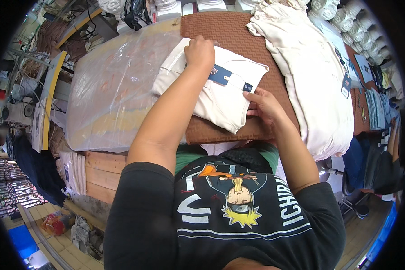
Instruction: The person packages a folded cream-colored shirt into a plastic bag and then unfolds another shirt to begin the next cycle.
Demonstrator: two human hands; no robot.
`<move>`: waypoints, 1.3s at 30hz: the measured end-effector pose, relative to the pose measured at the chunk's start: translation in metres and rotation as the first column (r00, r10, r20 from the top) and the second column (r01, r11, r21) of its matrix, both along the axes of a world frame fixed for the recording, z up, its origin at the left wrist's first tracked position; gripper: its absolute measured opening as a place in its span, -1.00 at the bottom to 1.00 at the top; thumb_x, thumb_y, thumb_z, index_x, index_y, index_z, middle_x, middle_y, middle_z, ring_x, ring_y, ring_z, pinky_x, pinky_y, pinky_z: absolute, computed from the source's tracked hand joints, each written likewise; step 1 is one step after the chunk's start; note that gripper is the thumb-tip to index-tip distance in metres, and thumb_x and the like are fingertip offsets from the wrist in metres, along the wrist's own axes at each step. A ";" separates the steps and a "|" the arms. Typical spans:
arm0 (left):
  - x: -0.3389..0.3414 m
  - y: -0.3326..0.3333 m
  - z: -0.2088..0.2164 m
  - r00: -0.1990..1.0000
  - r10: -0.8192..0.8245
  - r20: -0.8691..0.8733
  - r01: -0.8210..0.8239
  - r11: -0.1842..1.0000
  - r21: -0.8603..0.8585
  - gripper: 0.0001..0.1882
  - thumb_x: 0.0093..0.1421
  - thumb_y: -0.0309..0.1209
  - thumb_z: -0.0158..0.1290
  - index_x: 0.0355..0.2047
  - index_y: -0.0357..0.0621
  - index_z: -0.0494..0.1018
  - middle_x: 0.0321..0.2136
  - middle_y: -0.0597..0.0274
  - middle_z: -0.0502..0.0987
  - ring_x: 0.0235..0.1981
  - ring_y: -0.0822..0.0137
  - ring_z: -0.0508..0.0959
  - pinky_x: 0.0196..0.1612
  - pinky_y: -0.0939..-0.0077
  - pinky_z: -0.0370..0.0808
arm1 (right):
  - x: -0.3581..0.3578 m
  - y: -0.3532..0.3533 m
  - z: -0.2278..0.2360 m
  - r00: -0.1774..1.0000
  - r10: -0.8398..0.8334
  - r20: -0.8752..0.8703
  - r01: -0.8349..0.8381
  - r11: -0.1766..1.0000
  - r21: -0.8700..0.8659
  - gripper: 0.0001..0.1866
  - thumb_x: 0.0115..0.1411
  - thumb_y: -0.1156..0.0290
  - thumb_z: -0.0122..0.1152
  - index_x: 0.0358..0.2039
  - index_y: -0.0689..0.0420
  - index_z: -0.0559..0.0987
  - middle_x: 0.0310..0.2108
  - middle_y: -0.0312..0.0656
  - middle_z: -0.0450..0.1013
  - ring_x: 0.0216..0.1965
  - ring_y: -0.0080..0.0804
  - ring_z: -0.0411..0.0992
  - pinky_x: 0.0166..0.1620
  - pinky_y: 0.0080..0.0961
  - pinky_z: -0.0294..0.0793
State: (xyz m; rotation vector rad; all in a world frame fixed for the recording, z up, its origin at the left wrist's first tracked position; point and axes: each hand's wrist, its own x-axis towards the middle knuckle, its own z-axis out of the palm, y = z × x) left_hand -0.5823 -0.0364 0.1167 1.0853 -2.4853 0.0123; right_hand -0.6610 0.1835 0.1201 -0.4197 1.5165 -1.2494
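A folded cream garment [222, 101] lies on the brown patterned cloth in front of me, partly over the plastic-covered stack. A navy hang tag [220, 75] rests on it by a thin cord, and a small navy label [247, 87] shows near its right edge. My left hand [200, 52] is closed at the garment's far edge with its fingers curled on the fabric; its fingertips are mostly hidden. At the right edge, my right hand [266, 106] pinches the cloth beside the small label, thumb on top and fingers partly underneath.
On the left lies a clear plastic sheet [121, 85] over a yellowish stack. A long pile of cream garments [317, 85] with a navy tag drapes along the right. White ornate posts line the far edge. Wooden boards [104, 173] sit at lower left.
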 end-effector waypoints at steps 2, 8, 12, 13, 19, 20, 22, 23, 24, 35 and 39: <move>-0.007 -0.002 -0.006 0.993 -0.011 -0.115 0.015 1.000 0.026 -0.82 0.11 -0.29 0.03 -0.40 -0.02 0.60 -0.36 0.12 0.51 -0.28 0.09 0.54 -0.25 0.17 0.49 | 0.008 -0.001 0.002 1.000 0.003 0.018 -0.003 1.000 -0.022 -0.69 0.19 0.38 0.13 -0.08 0.20 0.42 -0.28 -0.17 0.50 -0.38 -0.47 0.50 -0.33 -0.53 0.55; -0.008 0.023 -0.006 0.993 -0.098 -0.072 0.101 0.995 0.029 -0.81 0.11 -0.31 0.03 -0.37 -0.04 0.60 -0.35 0.10 0.52 -0.25 0.11 0.54 -0.24 0.18 0.49 | 0.047 0.001 -0.004 0.999 0.015 0.034 -0.013 0.998 -0.065 -0.69 0.19 0.41 0.16 -0.11 0.27 0.37 -0.34 -0.18 0.50 -0.44 -0.51 0.50 -0.47 -0.62 0.57; 0.029 0.044 0.010 0.900 -0.334 -0.280 0.318 0.943 -0.102 -0.77 0.11 -0.31 0.06 -0.26 -0.11 0.56 -0.29 0.07 0.53 -0.21 0.13 0.53 -0.17 0.28 0.47 | 0.055 0.003 -0.006 0.999 -0.034 0.041 0.036 0.998 -0.046 -0.66 0.18 0.37 0.18 -0.11 0.28 0.38 -0.32 -0.16 0.49 -0.43 -0.50 0.50 -0.43 -0.62 0.57; 0.045 0.052 0.012 0.804 -0.440 -0.400 0.397 0.898 -0.190 -0.76 0.11 -0.31 0.07 -0.24 -0.11 0.55 -0.27 0.07 0.53 -0.22 0.13 0.53 -0.15 0.30 0.46 | 0.055 0.006 -0.004 0.998 -0.028 0.052 0.031 0.999 -0.041 -0.66 0.18 0.33 0.19 -0.12 0.27 0.40 -0.30 -0.15 0.49 -0.40 -0.49 0.51 -0.39 -0.61 0.57; 0.191 0.049 -0.016 0.861 0.147 -0.486 -0.032 0.971 0.238 -0.71 0.04 -0.47 0.13 -0.17 -0.12 0.51 -0.25 0.15 0.53 -0.22 0.20 0.51 -0.09 0.38 0.43 | 0.071 0.020 0.008 0.988 0.036 0.153 -0.040 0.999 0.021 -0.63 0.19 0.20 0.17 -0.14 0.23 0.42 -0.27 -0.20 0.48 -0.37 -0.50 0.51 -0.30 -0.57 0.56; 0.195 0.048 -0.023 0.868 0.133 -0.478 -0.031 0.976 0.216 -0.71 0.03 -0.44 0.14 -0.18 -0.11 0.51 -0.25 0.15 0.53 -0.19 0.17 0.50 -0.09 0.35 0.42 | 0.073 0.021 0.006 0.985 0.052 0.164 -0.060 0.997 0.041 -0.61 0.19 0.18 0.17 -0.13 0.24 0.42 -0.27 -0.20 0.49 -0.36 -0.49 0.51 -0.29 -0.56 0.55; 0.202 0.045 -0.031 0.883 0.105 -0.457 -0.030 0.985 0.168 -0.70 0.01 -0.39 0.16 -0.19 -0.08 0.50 -0.24 0.14 0.53 -0.14 0.11 0.49 -0.08 0.27 0.40 | 0.079 0.019 0.005 0.977 0.065 0.202 -0.079 0.995 0.061 -0.59 0.20 0.17 0.17 -0.12 0.25 0.42 -0.28 -0.18 0.50 -0.35 -0.47 0.52 -0.30 -0.57 0.55; 0.202 0.043 -0.035 0.881 0.103 -0.462 -0.041 0.989 0.142 -0.71 0.01 -0.39 0.16 -0.20 -0.09 0.51 -0.25 0.14 0.53 -0.17 0.12 0.50 -0.10 0.28 0.41 | 0.083 0.017 0.005 0.972 0.059 0.226 -0.075 0.995 0.063 -0.59 0.20 0.18 0.17 -0.12 0.26 0.42 -0.28 -0.16 0.50 -0.35 -0.46 0.52 -0.31 -0.57 0.56; 0.196 0.040 -0.038 0.875 0.096 -0.474 -0.047 0.992 0.114 -0.72 0.01 -0.40 0.16 -0.21 -0.10 0.51 -0.26 0.14 0.54 -0.19 0.12 0.51 -0.13 0.29 0.43 | 0.085 0.014 0.006 0.969 0.048 0.244 -0.065 0.996 0.063 -0.59 0.20 0.19 0.17 -0.11 0.27 0.42 -0.29 -0.15 0.51 -0.34 -0.45 0.53 -0.32 -0.58 0.57; 0.194 0.027 -0.038 0.810 0.172 -0.561 -0.055 0.974 0.219 -0.85 0.06 -0.43 0.15 -0.33 -0.14 0.55 -0.40 0.16 0.58 -0.36 0.22 0.58 -0.28 0.41 0.48 | 0.109 0.002 -0.001 0.901 -0.083 0.426 0.081 0.996 0.023 -0.70 0.21 0.43 0.11 -0.12 0.36 0.43 -0.29 -0.08 0.52 -0.37 -0.43 0.55 -0.35 -0.67 0.64; 0.196 0.017 -0.036 0.839 0.169 -0.517 -0.103 0.983 0.154 -0.84 0.07 -0.41 0.15 -0.32 -0.17 0.56 -0.40 0.13 0.60 -0.37 0.29 0.60 -0.29 0.48 0.48 | 0.111 0.002 -0.007 0.884 -0.074 0.462 0.072 0.997 0.022 -0.71 0.22 0.45 0.09 -0.11 0.37 0.41 -0.26 -0.07 0.51 -0.33 -0.40 0.55 -0.32 -0.66 0.65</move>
